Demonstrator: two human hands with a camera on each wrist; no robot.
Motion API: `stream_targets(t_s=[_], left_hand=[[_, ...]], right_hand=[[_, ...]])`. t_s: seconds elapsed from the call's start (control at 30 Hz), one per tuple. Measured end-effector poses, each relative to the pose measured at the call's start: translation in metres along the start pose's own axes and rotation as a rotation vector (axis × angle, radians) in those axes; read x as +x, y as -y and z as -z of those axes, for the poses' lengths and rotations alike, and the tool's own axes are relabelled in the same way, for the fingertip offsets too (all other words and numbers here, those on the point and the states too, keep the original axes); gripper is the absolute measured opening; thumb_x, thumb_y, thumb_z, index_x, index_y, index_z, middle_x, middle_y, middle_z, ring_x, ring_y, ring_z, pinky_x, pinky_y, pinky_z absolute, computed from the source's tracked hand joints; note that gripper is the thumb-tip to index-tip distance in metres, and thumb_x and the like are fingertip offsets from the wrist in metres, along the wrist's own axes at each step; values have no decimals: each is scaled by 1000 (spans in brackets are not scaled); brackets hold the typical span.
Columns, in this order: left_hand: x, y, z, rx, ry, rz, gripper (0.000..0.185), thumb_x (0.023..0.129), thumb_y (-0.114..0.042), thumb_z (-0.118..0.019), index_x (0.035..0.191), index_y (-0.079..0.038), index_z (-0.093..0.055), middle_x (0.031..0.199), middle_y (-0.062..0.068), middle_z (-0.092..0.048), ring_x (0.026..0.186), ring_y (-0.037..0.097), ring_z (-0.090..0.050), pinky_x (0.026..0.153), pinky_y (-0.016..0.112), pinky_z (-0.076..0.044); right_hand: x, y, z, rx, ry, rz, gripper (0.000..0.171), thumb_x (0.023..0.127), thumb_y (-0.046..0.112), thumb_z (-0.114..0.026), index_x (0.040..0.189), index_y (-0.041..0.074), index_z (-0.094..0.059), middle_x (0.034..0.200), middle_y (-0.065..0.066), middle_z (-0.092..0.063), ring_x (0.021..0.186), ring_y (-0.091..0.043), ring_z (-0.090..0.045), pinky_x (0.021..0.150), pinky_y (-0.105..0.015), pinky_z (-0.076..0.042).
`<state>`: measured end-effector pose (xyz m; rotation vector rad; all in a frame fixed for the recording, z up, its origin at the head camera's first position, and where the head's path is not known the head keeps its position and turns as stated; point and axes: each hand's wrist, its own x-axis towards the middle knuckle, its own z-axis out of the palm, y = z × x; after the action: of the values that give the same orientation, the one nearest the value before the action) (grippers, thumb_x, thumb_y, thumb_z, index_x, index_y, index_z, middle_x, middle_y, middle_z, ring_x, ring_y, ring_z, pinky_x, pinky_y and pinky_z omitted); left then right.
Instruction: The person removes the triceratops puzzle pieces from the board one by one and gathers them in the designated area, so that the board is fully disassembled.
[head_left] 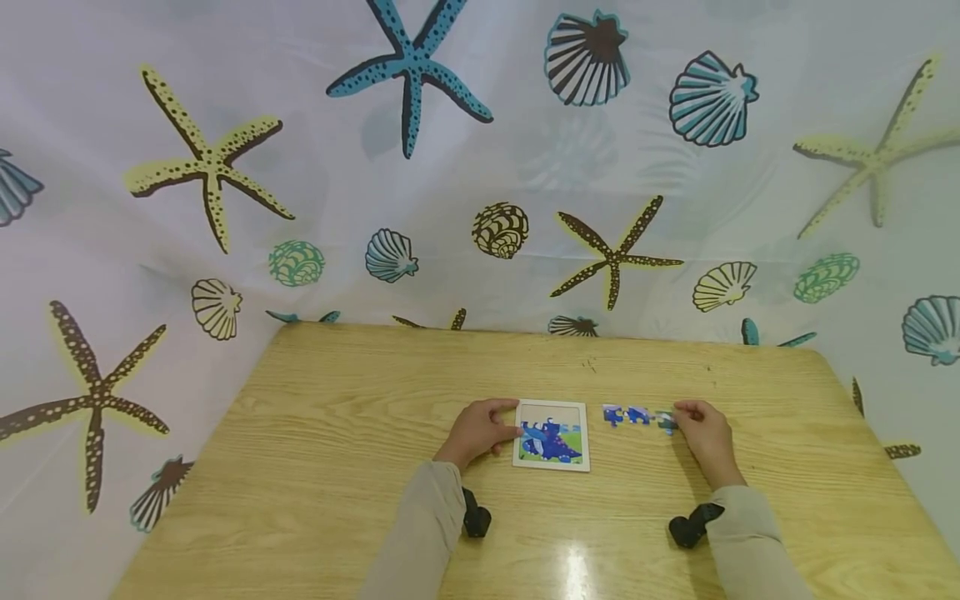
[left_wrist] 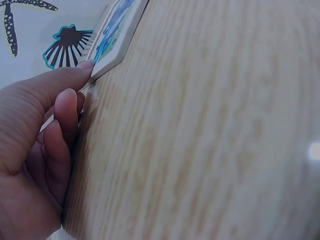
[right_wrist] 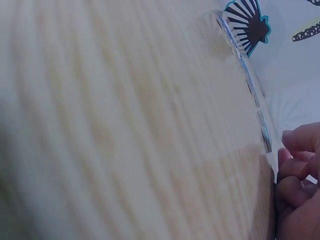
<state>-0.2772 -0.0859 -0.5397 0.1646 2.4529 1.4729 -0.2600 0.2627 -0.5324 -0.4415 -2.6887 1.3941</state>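
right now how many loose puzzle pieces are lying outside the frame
3, in a row on the table right of the puzzle frame: first piece nearest the frame, second piece beside it, third piece at the right hand fingers. More may be hidden under that hand.
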Motion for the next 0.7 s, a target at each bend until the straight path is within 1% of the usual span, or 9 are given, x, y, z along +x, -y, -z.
stream_targets(t_s=[0.2, 0.33, 0.4, 0.6, 0.7], left_hand=[[-1, -1, 0, 7, -4, 2, 51, 76, -24, -73, 124, -21, -56, 57, 2, -50, 41, 15, -48, 48, 27, -37], [-2, -3, 0, 1, -2, 3, 51, 76, -24, -73, 124, -20, -56, 56, 2, -49, 41, 15, -48, 48, 27, -37], [-2, -4, 0, -2, -2, 5, 51, 76, -23, -73, 124, -20, -56, 56, 2, -49, 41, 15, -47, 49, 26, -37], [-3, -5, 1, -6, 4, -7, 52, 76, -23, -72, 125, -19, -56, 56, 3, -49, 41, 15, -47, 47, 27, -37], [-4, -4, 1, -10, 7, -21, 52, 77, -23, -72, 125, -18, -55, 57, 3, -49, 41, 15, -47, 44, 27, -36]], right_hand=[[-2, 4, -4, 70, -63, -34, 29, 90, 23, -54, 108, 2, -61, 99, -11, -58, 84, -16, -50, 62, -19, -39], [-5, 9, -10, 130, -67, -39, 29, 91, 23, -53, 110, 3, -61, 101, -9, -56, 86, -14, -49, 63, -19, -40], [-6, 13, -14, 151, -55, -36, 30, 91, 26, -53, 110, 4, -61, 100, -8, -55, 86, -13, -48, 63, -19, -41], [-11, 28, -29, 185, -11, 26, 29, 90, 26, -55, 107, 4, -61, 95, -7, -56, 81, -11, -49, 63, -19, -42], [-14, 38, -39, 208, 53, 52, 30, 90, 27, -55, 108, 5, -61, 95, -7, -56, 80, -12, -50, 62, -19, -42]])
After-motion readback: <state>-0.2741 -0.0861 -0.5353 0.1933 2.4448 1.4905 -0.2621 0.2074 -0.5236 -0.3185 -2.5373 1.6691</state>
